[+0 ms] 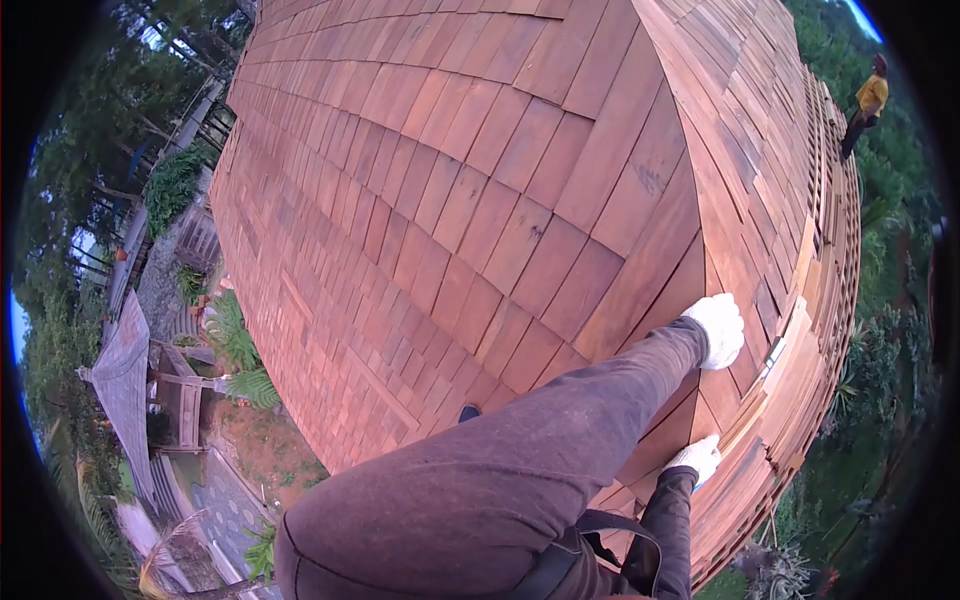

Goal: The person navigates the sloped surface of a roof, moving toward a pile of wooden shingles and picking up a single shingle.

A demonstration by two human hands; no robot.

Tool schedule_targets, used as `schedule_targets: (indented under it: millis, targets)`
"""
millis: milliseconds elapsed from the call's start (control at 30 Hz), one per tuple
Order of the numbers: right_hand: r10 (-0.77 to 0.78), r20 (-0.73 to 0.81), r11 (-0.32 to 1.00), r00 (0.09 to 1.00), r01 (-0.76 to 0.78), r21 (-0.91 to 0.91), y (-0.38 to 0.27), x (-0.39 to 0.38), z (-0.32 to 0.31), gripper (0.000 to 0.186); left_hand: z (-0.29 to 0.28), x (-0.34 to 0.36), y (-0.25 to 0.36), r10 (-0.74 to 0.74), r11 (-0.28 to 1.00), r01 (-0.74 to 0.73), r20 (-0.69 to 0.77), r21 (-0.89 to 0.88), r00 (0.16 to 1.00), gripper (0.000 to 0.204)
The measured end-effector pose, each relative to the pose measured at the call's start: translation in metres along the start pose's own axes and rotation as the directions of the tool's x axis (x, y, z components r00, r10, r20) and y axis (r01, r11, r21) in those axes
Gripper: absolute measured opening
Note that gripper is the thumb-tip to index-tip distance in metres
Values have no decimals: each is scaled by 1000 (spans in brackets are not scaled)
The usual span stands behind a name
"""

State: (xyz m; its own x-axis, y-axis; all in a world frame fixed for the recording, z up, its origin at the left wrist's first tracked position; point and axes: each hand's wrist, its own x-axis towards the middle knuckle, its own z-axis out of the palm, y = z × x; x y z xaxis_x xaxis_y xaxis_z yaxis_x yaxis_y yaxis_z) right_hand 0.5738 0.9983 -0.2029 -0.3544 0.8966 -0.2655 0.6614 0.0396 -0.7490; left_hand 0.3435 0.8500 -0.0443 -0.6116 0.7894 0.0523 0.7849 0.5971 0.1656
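My left hand (pixel 717 330), in a white knit glove, rests on the hip line of a roof covered in reddish-brown wooden shingles (pixel 520 235). Its fingers are curled closed, and whatever may be in them is hidden. Lower down, my right hand (pixel 697 458), gloved the same way, is closed low against the shingles beside the hip. A small blue bit shows under it, too little to name. Right of my left hand, a small silver-and-dark object (pixel 774 356) lies on pale wood; its kind is unclear. My dark left sleeve covers much of the near roof.
Loose wooden strips (pixel 800 385) lie along the right slope, near open battens (pixel 845 230). A person in a yellow shirt (pixel 872 95) stands at the far right edge. Far below on the left are a small roofed pavilion (pixel 125 370), paving and plants. A dark strap (pixel 625 525) hangs near my arms.
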Motion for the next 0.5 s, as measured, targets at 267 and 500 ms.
schedule_targets:
  millis: [267,500]
  targets:
    - [-19,-66,1000,998,19,2,5,-5,10,49,-5,0,-6,75,996,-75,5,49,997,37]
    - [15,-145,992,989,-33,-123,-25,-17,0,48,-12,4,-2,36,999,-35,-66,22,997,34]
